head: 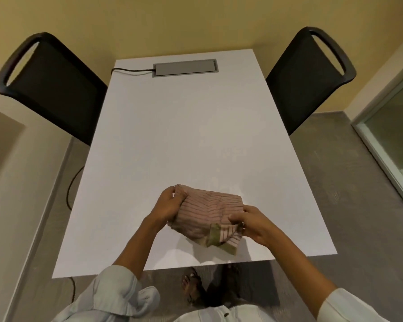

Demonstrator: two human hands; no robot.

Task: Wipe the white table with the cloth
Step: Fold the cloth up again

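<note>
A pink striped cloth (207, 212) with olive-green edging lies bunched near the front edge of the white table (177, 135). My left hand (169, 202) grips the cloth's far left corner. My right hand (251, 223) pinches its near right side, beside the green edging. The cloth's lower corner droops onto the tabletop. Both forearms reach in from the front, sleeves rolled up.
Two black chairs (54, 87) (305, 80) stand at the table's left and right sides. A grey cable box (185, 67) with a black cord is set into the far end. A glass partition (391, 135) is at the right. My feet show below the front edge.
</note>
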